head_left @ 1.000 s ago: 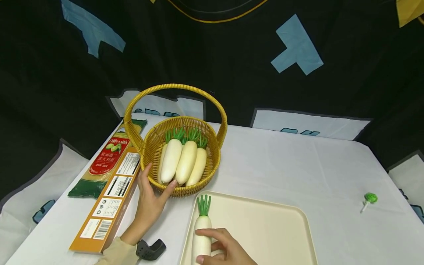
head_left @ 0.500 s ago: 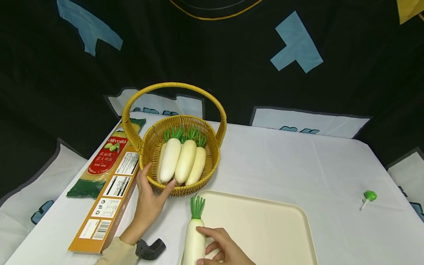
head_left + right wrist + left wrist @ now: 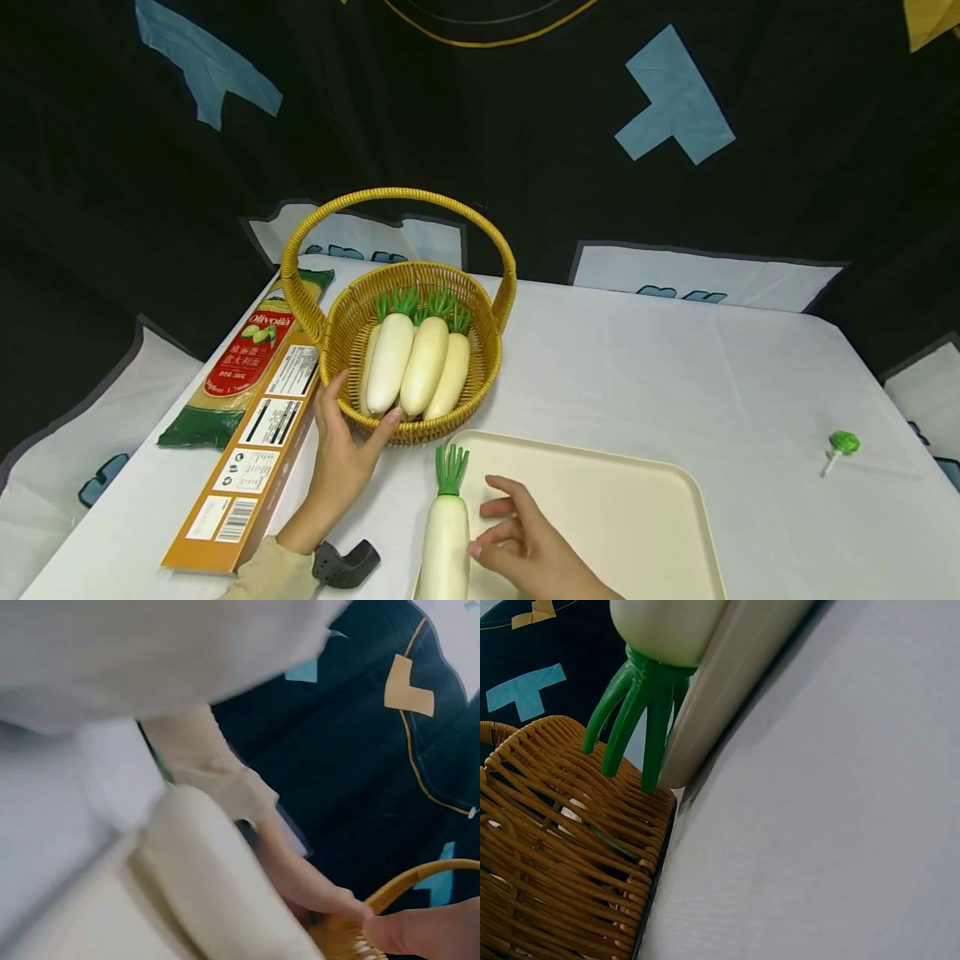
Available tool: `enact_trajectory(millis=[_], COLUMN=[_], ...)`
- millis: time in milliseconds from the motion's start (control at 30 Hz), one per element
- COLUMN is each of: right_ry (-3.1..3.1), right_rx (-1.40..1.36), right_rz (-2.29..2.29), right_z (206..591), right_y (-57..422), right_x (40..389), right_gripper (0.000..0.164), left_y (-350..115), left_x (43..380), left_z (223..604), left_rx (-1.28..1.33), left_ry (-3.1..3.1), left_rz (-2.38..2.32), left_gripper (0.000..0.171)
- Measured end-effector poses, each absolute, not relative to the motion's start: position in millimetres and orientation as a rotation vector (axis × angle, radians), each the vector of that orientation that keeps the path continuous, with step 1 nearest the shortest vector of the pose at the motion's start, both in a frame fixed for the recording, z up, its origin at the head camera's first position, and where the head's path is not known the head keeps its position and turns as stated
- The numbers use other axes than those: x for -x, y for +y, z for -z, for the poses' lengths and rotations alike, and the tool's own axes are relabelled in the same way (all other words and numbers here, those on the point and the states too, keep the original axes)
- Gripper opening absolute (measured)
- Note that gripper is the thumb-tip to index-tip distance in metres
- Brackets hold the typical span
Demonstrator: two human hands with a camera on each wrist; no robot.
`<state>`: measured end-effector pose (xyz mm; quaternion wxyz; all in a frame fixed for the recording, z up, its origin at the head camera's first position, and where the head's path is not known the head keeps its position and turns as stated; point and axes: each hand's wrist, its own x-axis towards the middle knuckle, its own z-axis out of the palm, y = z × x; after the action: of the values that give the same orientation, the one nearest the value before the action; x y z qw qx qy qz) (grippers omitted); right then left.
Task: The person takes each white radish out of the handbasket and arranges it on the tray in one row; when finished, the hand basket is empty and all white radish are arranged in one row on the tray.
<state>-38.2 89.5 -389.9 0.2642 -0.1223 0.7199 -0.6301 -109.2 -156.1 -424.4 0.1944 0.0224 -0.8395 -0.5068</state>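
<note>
My left hand (image 3: 341, 467) rests against the front left side of a yellow wicker basket (image 3: 480, 392), its spread thumb and index finger at the rim. Several white radishes (image 3: 425, 367) with green tops lie in the basket. Another white radish (image 3: 445, 550) lies along the left edge of a cream tray (image 3: 600, 517); its green top (image 3: 649, 712) and the tray's edge show large in the left wrist view. Just right of this radish is my right hand (image 3: 525, 542), fingers loosely bent and holding nothing, thumb tip close to the radish's side.
Left of the basket lie a red and green pasta packet (image 3: 240, 358) and a long orange box (image 3: 251, 458). A green lollipop (image 3: 843, 442) lies far right on the white table (image 3: 750, 392). A black cloth (image 3: 487, 125) hangs behind.
The radish on the tray has shifted a little left, onto the tray's edge. My right hand has let go of it and its fingers have lifted off to the right. The left hand stays put.
</note>
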Motion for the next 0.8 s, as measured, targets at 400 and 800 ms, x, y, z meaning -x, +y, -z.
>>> enact_trajectory(millis=[400, 800], right_ry=[1.899, 1.93], right_rx=[0.241, 0.207], right_rz=[1.945, 1.693], right_z=[344, 332], right_y=[71, 36], right_x=[115, 178], right_gripper=[0.059, 0.082], left_y=[-157, -157], left_x=[109, 110], left_z=[425, 426], left_rx=[-0.066, -0.026], left_ry=[-2.362, -2.328], left_rz=[1.41, 1.408], left_gripper=[0.083, 0.082])
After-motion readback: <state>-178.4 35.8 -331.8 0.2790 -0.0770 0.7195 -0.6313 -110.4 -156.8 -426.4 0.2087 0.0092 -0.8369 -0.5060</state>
